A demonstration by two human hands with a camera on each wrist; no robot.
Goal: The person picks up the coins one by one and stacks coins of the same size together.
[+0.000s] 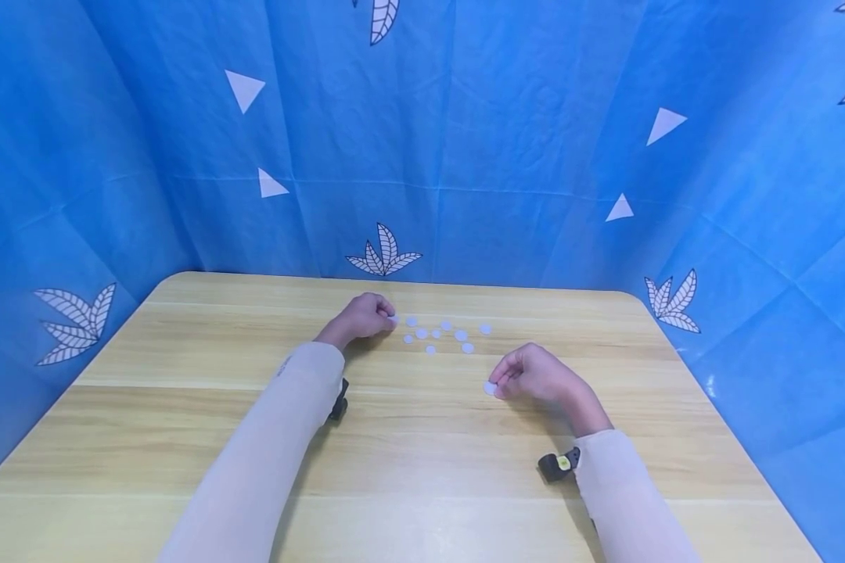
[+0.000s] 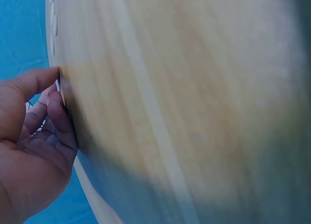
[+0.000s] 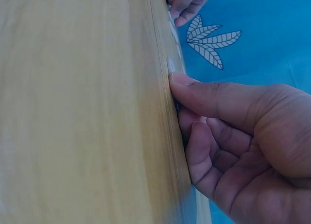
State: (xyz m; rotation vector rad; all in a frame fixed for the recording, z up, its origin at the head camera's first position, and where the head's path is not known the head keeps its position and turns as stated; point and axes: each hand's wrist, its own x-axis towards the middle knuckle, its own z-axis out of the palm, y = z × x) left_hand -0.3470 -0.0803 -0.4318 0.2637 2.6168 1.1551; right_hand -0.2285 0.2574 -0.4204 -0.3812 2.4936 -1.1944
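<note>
My right hand [image 1: 535, 374] is low over the table, thumb and curled fingers pinching a small flat white disc [image 1: 490, 388]. In the right wrist view the edge of that white disc [image 3: 170, 64] juts out past the thumb tip. Farther back and to the left, my left hand [image 1: 364, 315] rests on the tabletop with a white disc [image 1: 393, 318] between thumb and fingertips. That disc is mostly hidden by the fingers in the left wrist view. Between the two hands several loose white discs of differing sizes, such as one large disc [image 1: 461, 335], lie flat in a scattered group.
The pale wood-grain table [image 1: 422, 461] has rounded far corners. A blue cloth [image 1: 507, 141] with white leaf and triangle prints hangs behind it and along both sides. Black wrist cameras, one of them on the right wrist [image 1: 555, 467], sit close above the tabletop.
</note>
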